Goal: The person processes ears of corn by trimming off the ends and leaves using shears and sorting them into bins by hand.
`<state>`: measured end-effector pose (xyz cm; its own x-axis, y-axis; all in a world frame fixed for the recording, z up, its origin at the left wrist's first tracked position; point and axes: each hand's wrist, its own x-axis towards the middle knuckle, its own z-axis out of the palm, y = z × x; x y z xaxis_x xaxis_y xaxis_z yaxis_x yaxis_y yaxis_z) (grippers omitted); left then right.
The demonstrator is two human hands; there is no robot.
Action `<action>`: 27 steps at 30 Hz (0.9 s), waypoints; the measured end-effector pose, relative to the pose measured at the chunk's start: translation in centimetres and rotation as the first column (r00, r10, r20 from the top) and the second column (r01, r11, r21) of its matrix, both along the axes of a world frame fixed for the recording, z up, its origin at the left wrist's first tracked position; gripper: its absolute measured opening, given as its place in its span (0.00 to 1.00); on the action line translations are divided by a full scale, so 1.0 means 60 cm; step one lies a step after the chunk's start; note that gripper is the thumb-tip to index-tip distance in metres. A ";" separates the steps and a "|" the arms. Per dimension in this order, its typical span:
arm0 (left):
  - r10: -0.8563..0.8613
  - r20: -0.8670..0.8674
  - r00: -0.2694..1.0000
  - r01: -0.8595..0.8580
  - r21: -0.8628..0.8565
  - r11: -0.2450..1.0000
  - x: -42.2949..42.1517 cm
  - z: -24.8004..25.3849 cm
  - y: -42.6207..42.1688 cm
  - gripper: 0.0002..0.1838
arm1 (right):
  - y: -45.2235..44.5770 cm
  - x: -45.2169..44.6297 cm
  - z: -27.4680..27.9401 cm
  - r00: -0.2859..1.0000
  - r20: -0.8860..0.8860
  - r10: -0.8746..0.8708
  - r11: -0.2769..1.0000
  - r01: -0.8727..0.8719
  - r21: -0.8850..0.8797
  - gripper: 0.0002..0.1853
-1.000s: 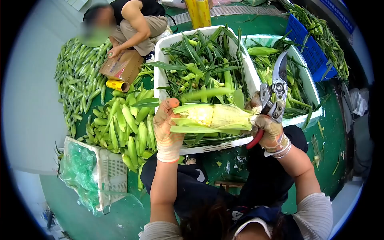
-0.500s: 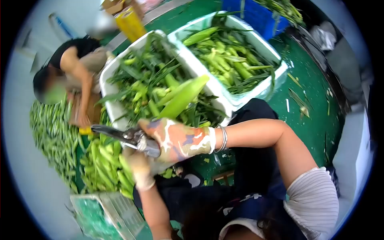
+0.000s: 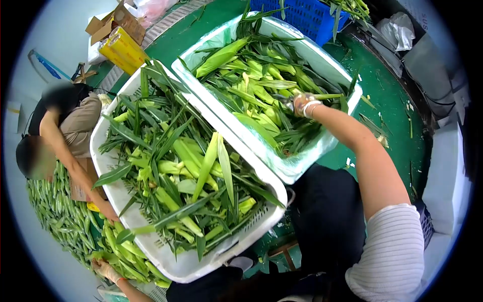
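My right hand [image 3: 305, 104], in a patterned glove, reaches into the far lined basket [image 3: 289, 173] among green husk-wrapped shoots [image 3: 261, 93]. Its fingers are closed on a dark metal cutting tool [image 3: 288, 102], partly hidden by the hand and blurred. At the lower left, my left hand [image 3: 104, 270] in a pale glove lies at the edge of a pile of trimmed green shoots [image 3: 128, 251]. Its fingers look apart, and I see nothing held in them. Between the hands stands a white basket [image 3: 236, 256] heaped with long leaves and cut husks [image 3: 191, 166].
Opposite on the left, a person [image 3: 65, 126] crouches beside a spread of slender green shoots [image 3: 55, 206]. A blue crate [image 3: 302, 20] is at the back, with yellow boxes [image 3: 123, 50] at the upper left. Leaf scraps lie on the green floor [image 3: 375, 85].
My hands were together over the near basket with the metal tool; now they are far apart. The right went to the far basket, the left down to the pile. The view has shifted.
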<state>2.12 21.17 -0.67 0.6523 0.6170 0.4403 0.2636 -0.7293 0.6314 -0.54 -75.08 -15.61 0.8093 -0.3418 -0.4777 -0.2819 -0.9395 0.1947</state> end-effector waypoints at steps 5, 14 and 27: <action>-0.283 -0.297 0.912 0.149 -0.403 0.903 0.022 -0.003 -0.072 0.21 | 0.007 0.007 -0.096 0.926 0.304 -0.225 0.960 0.264 -0.092 0.13; -0.862 -0.340 0.376 0.915 -0.013 0.404 0.008 0.109 -0.715 0.36 | 0.020 -0.033 0.195 0.759 0.353 -0.547 0.829 0.431 0.357 0.27; -0.730 -0.594 -0.340 0.828 -0.557 0.067 -0.116 -0.142 -0.862 0.28 | 0.280 -0.170 0.514 0.503 0.404 -0.764 0.273 -0.315 0.909 0.22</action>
<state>-4.83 -30.54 -9.21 0.4858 -0.7339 -0.4747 -0.4116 -0.6712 0.6164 -10.76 -58.26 15.20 0.8992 -0.4325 0.0661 -0.0021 -0.1553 -0.9879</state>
